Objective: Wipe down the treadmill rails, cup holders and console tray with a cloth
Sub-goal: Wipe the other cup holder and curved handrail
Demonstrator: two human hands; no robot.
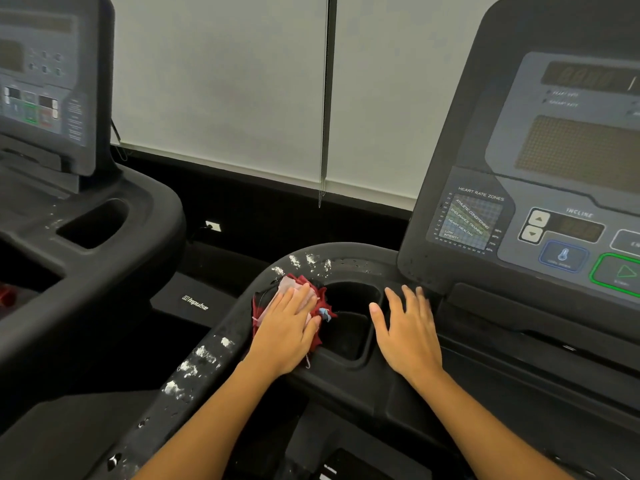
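- Pale blinds (221, 81) behind, neighbouring treadmill (86, 237) to the left
- Presses cloth (306, 282) onto rail (221, 327) with left hand (287, 327), fingers straight, just left of cup holder (349, 323)
- Rests right hand (408, 334) flat beside it, open, holding nothing
- Looks early: white specks (194, 362) above and below cloth, cup holder and console tray (519, 306) probably unwiped

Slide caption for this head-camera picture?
Left hand presses a red-and-pink rag on the white-flecked black rail; right hand flat beside the black cup holder.
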